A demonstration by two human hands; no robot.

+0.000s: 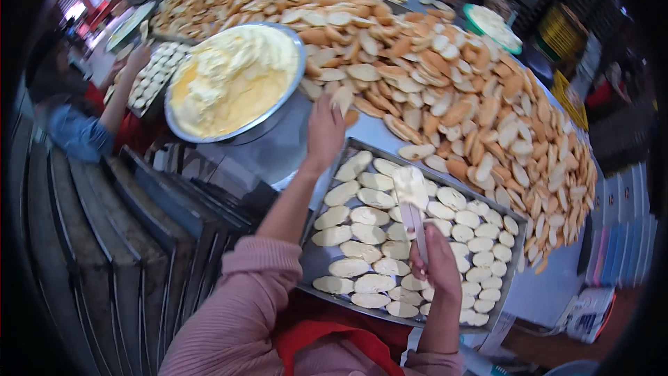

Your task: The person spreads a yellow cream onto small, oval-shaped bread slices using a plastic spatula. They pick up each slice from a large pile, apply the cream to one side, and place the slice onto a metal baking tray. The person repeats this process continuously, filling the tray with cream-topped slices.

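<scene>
My left hand reaches to the near edge of a big heap of halved bread rolls, its fingers closed on a pale bread slice. In my right hand is a flat spatula, gripped by its handle, with a thick lump of cream on its blade. The blade hangs over a metal baking tray, where oval bread slices coated with cream lie in rows. Left of my left hand stands a wide metal bowl of pale yellow cream.
Upright dark trays stand packed together at my left. Beyond them another person's arm works over a second filled tray. A green-rimmed bowl stands behind the heap. Coloured stacked items are at the right.
</scene>
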